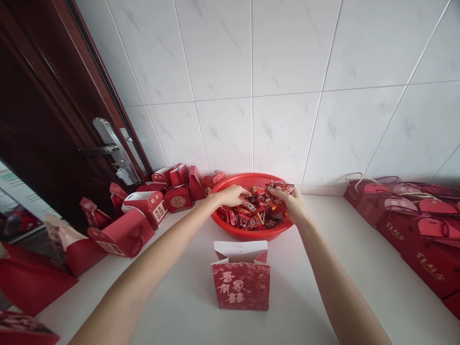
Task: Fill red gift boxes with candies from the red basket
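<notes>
Red basket point(251, 235) of wrapped sweets point(264, 218), on white tabletop point(179, 292), behind upright open-topped red paper bag point(247, 292). Left hand point(233, 195): among the sweets, fingers bent, whether gripping not discernible. Right hand point(293, 205): at basket's right side, fingers closed on red packet point(285, 186). Red boxes point(179, 199) left of basket.

Red paper bag point(241, 286): lower inside hidden. Candy wrappers point(253, 222): print too small to read. Gift bags point(409, 239) cut off at right edge, door point(39, 91) at left.
</notes>
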`<state>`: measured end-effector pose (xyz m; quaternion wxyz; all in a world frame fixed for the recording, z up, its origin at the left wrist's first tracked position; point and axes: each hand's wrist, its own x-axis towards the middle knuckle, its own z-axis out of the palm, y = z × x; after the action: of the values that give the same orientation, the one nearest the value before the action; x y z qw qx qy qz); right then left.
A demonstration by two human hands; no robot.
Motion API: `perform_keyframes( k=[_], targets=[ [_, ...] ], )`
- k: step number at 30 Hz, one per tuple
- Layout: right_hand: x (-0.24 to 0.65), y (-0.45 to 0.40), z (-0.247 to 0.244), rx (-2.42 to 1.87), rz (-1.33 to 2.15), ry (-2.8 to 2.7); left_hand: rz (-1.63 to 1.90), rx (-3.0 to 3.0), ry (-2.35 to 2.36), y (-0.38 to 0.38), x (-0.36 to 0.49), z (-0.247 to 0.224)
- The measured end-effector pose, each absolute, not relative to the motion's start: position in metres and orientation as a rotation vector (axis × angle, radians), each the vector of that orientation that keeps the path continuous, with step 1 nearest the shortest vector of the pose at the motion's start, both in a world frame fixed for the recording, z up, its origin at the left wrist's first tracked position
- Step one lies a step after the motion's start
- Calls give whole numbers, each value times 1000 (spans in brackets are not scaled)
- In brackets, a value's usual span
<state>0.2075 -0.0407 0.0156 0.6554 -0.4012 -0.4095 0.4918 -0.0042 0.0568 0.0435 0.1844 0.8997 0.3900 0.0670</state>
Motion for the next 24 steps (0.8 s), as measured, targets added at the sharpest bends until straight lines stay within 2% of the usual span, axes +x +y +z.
perform_keyframes(
  k=[4,10,18,24],
  targets=[
    [209,-40,13,-858,1100,-962,45,2644,1124,54,11,32],
    [210,-38,11,-868,1088,-981,146,2626,1115,50,12,35],
    [210,-40,12,-915,1120,-990,591,2203,877,34,-3,28],
    [211,-42,13,-926,1129,-1047,725,2128,919,22,-6,31]
  ],
)
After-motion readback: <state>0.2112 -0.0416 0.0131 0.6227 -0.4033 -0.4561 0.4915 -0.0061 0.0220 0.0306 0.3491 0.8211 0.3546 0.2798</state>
